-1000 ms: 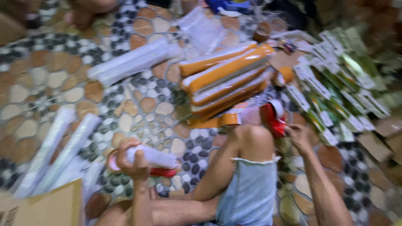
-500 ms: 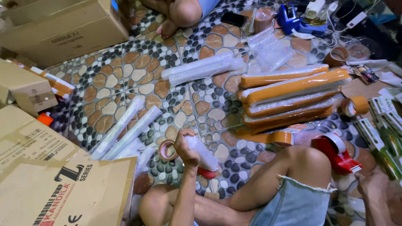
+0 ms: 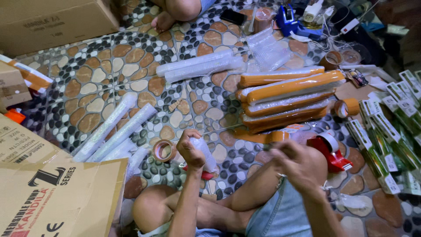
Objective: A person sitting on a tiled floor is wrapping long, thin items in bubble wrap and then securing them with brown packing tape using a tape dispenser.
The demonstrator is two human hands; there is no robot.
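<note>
Pebble-patterned floor tiles [image 3: 101, 83] spread under cardboard boxes [image 3: 57, 206] and orange-taped rolls [image 3: 285, 98], and I see my left hand [image 3: 189, 150] clasping a bubble-wrapped bundle [image 3: 204, 153] above my knee while my right hand [image 3: 298, 164], blurred, has come up beside it since half a second ago, grip unclear.

Big brown boxes [image 3: 57, 193] sit on the pebble floor [image 3: 101, 83]. Long orange tubes [image 3: 287, 98] lie in a pile. Green and white packs [image 3: 390, 127] lie near a red tape holder [image 3: 331, 151].
</note>
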